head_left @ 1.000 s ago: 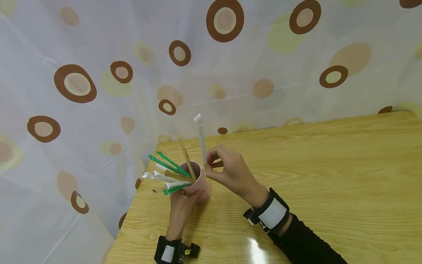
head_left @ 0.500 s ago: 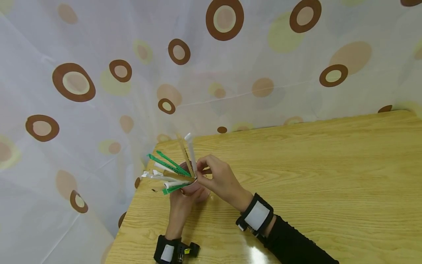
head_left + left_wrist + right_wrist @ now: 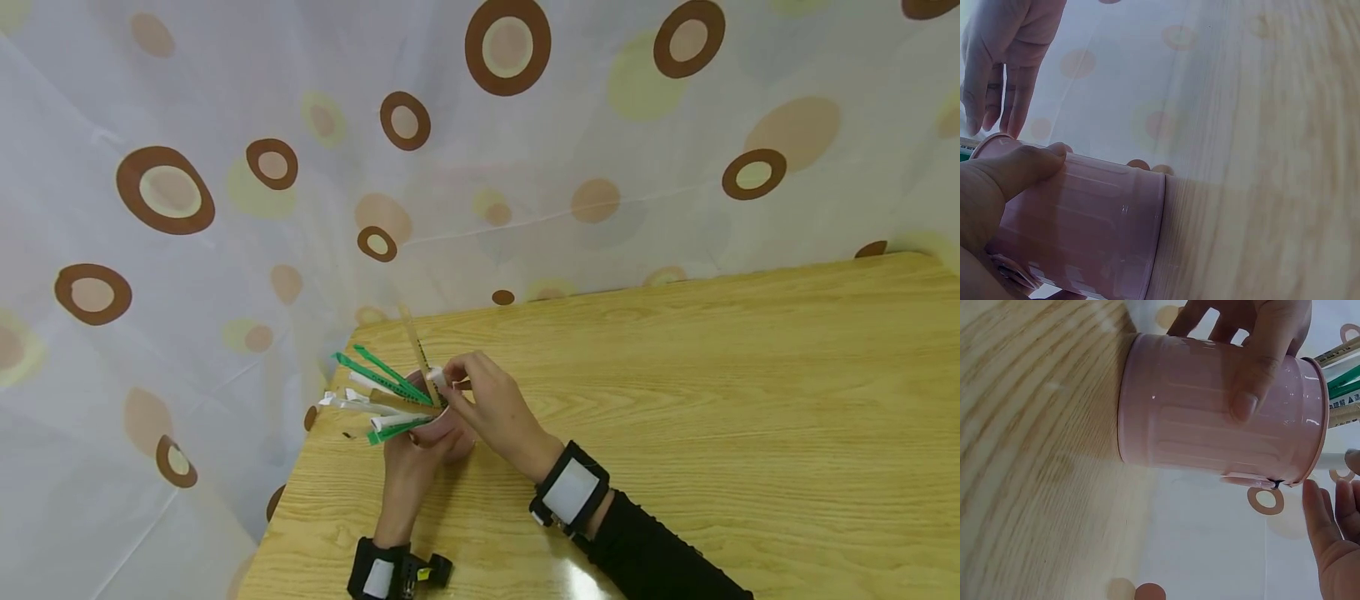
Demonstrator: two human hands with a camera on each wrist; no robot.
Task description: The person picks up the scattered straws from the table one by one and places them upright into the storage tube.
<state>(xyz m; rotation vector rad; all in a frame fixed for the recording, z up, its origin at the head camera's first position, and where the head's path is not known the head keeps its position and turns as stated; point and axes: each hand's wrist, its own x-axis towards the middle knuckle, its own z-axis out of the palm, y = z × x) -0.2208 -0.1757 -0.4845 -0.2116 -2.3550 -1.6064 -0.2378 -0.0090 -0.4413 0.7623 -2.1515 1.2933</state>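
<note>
A pink metal cup stands upright on the table, its body showing large in the right wrist view. My left hand grips its side, the thumb lying across the pink wall in the left wrist view. Above the rim, my right hand pinches a white paper-wrapped straw between thumb and fingers near its upper end. Most of that straw is down inside the cup, hidden by the wall. Several other wrapped straws lean out of the cup: green ones, white ones and brown ones.
The wood-grain table stretches to the right of the cup. Behind and to the left hangs a pale curtain with brown and yellow circles. The table's left edge runs close beside the cup.
My right hand has moved left and down to the cup, lowering the white straw from above the rim to mostly inside. The left hand keeps its grip on the cup.
</note>
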